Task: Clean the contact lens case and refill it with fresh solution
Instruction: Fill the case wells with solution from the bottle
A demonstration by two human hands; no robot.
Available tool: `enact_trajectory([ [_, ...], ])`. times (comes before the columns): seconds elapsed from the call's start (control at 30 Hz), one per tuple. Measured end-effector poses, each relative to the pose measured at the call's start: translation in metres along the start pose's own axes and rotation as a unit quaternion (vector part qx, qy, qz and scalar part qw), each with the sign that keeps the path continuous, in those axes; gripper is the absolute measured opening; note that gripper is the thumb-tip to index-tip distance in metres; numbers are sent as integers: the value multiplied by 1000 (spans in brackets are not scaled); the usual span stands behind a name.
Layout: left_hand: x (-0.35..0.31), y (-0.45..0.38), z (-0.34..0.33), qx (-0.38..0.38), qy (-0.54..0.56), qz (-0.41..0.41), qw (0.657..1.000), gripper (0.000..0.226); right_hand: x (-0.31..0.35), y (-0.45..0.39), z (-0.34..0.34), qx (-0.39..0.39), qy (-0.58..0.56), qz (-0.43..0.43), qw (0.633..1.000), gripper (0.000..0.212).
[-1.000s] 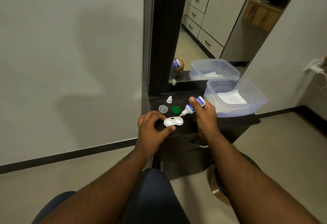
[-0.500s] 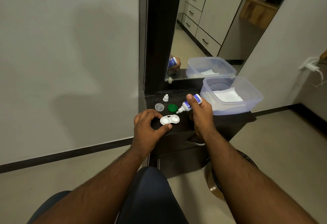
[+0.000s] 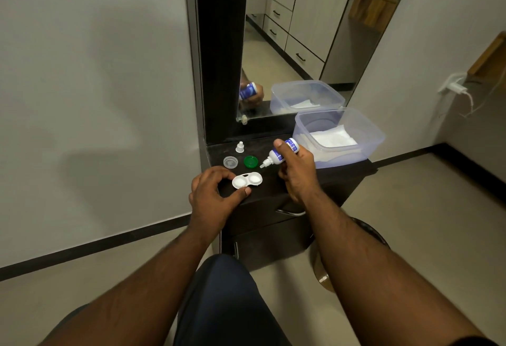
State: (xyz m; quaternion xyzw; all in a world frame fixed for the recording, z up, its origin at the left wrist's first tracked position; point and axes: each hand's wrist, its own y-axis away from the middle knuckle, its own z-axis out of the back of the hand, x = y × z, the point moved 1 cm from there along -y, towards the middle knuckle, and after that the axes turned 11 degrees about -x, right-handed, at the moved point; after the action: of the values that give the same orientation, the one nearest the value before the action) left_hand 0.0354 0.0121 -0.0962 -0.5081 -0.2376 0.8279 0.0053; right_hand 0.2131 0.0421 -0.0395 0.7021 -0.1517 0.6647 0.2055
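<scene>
Fingers [image 3: 212, 174] of our left hand [image 3: 210, 198] curl in a narrow ring round the left end of the lens case [image 3: 247, 180]. Our thumb touches its near edge, just as it did a moment ago. Fingers of our right hand [image 3: 297, 173] wrap round the solution bottle [image 3: 279, 154]. Before, its tip hung right over the case. Now we have pulled the bottle back and up a bit, so the tip sits apart from the case, above its right end.

We see the case lying flat on the dark table [image 3: 273, 189], near the front edge. It is white, with two round cups side by side, both open. We cannot tell if there is liquid in them. The bottle is white with a blue label. It tilts down and to the left, with its cap off.

Going left to right behind the case, we see a clear lid [image 3: 230, 161], then a small white bottle cap [image 3: 240, 147] standing farther back, then a green lid [image 3: 250, 161]. Right of our right hand sits a clear plastic box [image 3: 375, 137] with white tissue [image 3: 332, 139] inside. A mirror [image 3: 315, 31] stands behind the table and shows the bottle and the box again. A charger [image 3: 456, 87] is plugged into the wall at far right. Nothing blocks the case but our own thumb at its edge.
</scene>
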Motion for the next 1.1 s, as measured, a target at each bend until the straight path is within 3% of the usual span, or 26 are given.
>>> enact_trajectory([
  [0.6,5,-1,-3,3,5,-17,1000,43,-4,2,-5,21,73,66,995,18],
  [1.1,4,0,-3,-1,15,-24,1000,42,-1,2,-1,1,16,22,1000,22],
])
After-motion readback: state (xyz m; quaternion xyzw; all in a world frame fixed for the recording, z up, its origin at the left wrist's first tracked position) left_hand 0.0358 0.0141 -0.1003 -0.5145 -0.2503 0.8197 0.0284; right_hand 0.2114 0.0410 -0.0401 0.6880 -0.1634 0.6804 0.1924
